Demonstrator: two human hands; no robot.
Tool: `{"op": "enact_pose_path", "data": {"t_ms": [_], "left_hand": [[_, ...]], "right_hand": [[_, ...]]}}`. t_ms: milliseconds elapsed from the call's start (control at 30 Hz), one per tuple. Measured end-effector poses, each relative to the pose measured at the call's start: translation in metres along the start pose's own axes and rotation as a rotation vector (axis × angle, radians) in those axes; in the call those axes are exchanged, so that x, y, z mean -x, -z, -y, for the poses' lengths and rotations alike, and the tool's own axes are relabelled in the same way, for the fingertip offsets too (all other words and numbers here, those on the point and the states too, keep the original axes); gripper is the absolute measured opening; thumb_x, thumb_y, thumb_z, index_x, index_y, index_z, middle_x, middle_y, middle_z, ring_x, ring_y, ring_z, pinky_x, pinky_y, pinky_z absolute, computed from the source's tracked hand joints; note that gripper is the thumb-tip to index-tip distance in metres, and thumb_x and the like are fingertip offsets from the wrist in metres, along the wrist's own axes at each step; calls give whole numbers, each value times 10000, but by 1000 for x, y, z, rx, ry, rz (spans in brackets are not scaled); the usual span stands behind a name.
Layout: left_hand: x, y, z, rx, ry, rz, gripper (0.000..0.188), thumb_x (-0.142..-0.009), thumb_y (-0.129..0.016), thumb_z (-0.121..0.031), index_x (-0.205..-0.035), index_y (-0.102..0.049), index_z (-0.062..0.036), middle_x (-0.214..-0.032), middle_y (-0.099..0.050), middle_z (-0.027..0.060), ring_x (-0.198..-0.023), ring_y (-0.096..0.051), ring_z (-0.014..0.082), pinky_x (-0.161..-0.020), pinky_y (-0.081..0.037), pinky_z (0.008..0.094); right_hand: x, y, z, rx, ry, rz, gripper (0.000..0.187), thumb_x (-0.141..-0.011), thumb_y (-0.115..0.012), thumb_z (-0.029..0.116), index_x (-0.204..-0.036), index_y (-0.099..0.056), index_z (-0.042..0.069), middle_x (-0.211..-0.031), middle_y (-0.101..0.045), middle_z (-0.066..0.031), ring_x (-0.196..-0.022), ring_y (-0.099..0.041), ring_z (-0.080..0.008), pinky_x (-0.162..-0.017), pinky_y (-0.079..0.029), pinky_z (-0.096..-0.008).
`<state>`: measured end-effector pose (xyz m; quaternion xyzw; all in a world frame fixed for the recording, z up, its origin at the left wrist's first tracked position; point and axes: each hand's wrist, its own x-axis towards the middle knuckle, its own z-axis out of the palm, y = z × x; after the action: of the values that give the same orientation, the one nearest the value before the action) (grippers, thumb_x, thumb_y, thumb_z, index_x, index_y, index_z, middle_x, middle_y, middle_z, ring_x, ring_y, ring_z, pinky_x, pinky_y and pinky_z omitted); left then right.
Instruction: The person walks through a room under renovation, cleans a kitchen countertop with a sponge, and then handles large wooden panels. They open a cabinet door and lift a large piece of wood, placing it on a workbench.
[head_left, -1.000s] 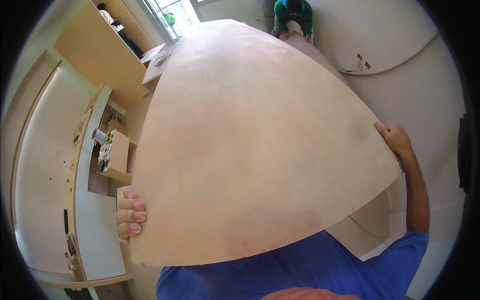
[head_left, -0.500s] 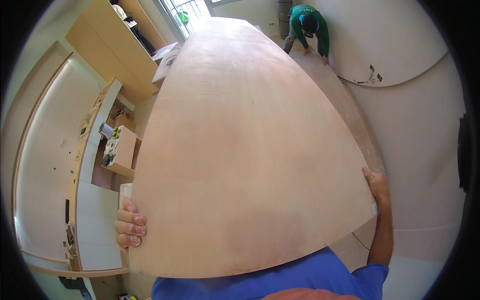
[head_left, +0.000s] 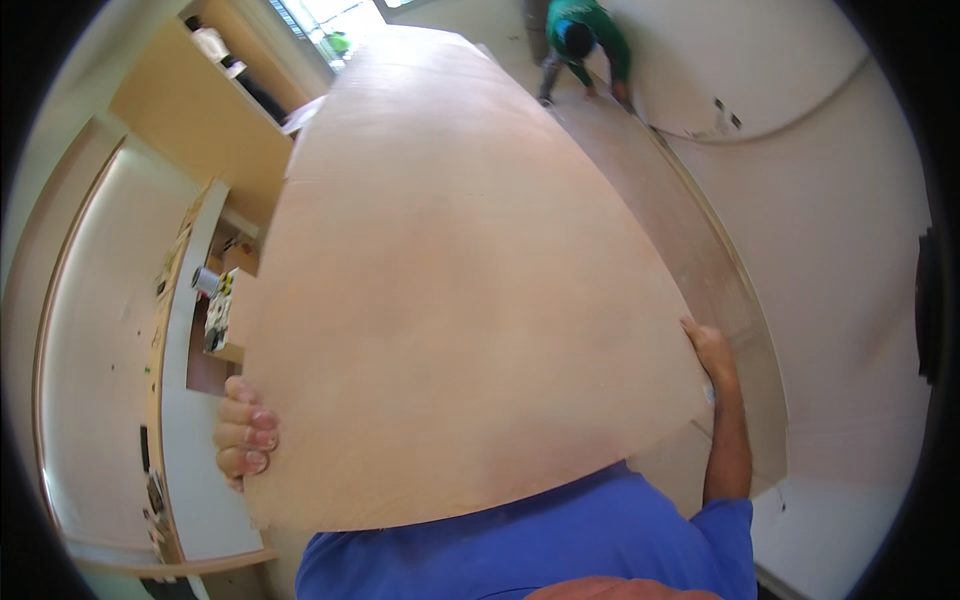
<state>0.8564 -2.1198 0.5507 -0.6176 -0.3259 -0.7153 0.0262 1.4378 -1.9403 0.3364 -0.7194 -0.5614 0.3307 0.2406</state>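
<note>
A large pale plywood sheet fills the middle of the view, its near end close to my blue shirt. My left hand is closed round its left edge, fingers curled over the top face. On the opposite edge, near the right corner, my right hand grips with the thumb on top; its other fingers are mostly hidden. Beyond that edge a second long panel shows, partly covered by the sheet.
At the far end a co-worker in a green shirt bends with both hands at the second panel. Leftward stand a wooden cabinet and a long white-fronted unit with a metal can nearby. A pale wall runs along the right.
The sheet and both my hands have shifted left and slightly up in view. More of the second panel shows past the sheet's right edge. Both hands keep their hold.
</note>
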Motion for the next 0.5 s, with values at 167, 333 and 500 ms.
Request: {"op": "enact_pose_path", "data": {"t_ms": [167, 333, 500], "left_hand": [[-28, 50, -4, -192, 159, 49, 386, -924, -280, -359, -923, -522, -58, -871, -521, 96, -811, -495, 255, -777, -397, 414], [-52, 71, -8, -236, 179, 97, 385, -923, -281, -361, -935, -519, -58, -886, -519, 98, -825, -494, 257, -784, -396, 416], [-67, 98, 9, -265, 227, 131, 385, -922, -282, -363, -948, -516, -59, -900, -518, 99, -838, -493, 260, -791, -396, 418]], "right_hand": [[-10, -31, -20, -22, -168, 124, 653, -784, -490, 592, -897, -657, -30, -828, -656, -190, -783, -631, -290, -726, -459, -352], [10, -30, 2, -114, -190, 155, 683, -770, -474, 637, -859, -674, -10, -792, -650, -202, -758, -632, -289, -705, -464, -350], [9, -36, 4, -61, -70, 93, 659, -786, -462, 628, -864, -682, 11, -832, -652, -204, -789, -628, -299, -744, -457, -358]]}}
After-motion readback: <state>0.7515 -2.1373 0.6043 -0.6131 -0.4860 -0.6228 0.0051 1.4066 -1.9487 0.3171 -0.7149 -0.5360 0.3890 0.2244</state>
